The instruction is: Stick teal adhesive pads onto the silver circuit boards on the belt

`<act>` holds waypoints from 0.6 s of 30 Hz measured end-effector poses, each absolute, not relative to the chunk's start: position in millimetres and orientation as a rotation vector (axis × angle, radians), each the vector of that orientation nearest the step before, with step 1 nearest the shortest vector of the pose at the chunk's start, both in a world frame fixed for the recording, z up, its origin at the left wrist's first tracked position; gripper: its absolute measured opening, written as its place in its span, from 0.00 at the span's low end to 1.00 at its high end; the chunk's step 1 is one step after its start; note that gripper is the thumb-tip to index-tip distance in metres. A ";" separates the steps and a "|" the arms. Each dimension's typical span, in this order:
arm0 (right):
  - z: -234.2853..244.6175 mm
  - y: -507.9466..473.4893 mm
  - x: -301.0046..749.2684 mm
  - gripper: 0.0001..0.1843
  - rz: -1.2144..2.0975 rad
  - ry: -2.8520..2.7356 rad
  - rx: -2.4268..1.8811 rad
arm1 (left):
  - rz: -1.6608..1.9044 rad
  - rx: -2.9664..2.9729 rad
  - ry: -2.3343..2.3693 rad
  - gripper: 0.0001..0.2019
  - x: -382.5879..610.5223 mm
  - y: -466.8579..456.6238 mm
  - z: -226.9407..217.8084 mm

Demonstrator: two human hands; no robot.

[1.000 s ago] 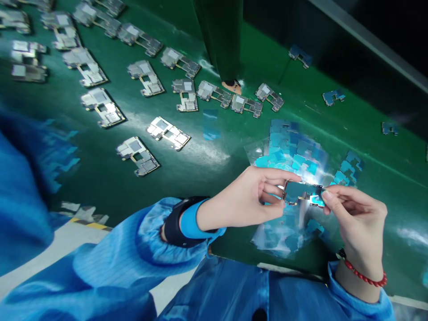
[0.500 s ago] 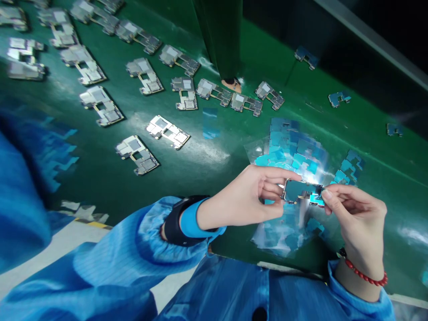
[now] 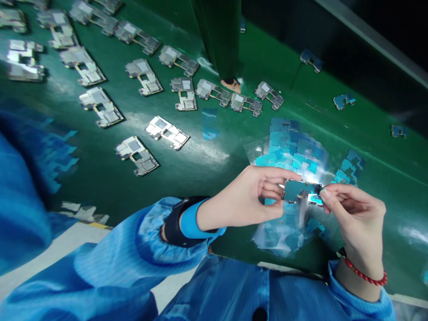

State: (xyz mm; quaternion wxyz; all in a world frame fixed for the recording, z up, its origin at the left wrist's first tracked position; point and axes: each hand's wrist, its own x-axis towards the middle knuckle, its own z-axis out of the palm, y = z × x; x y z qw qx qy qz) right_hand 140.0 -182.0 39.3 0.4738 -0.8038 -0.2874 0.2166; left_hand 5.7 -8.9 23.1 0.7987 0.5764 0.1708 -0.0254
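Your left hand (image 3: 247, 196) pinches one end of a small circuit board (image 3: 299, 191). Your right hand (image 3: 354, 218) closes thumb and finger on the other end, where a bright blue film tab (image 3: 316, 200) sits. The board is held in the air above the heap of blue films (image 3: 290, 147) on the green desk (image 3: 207, 165). Both grips are fingertip-only, so a slip could drop the board into the heap, and uneven pressure might crease the tab.
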 end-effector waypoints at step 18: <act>39.4 -179.9 138.8 0.03 0.546 -0.670 -1.964 | -0.030 1.219 0.373 0.24 6.1 -8.2 25.5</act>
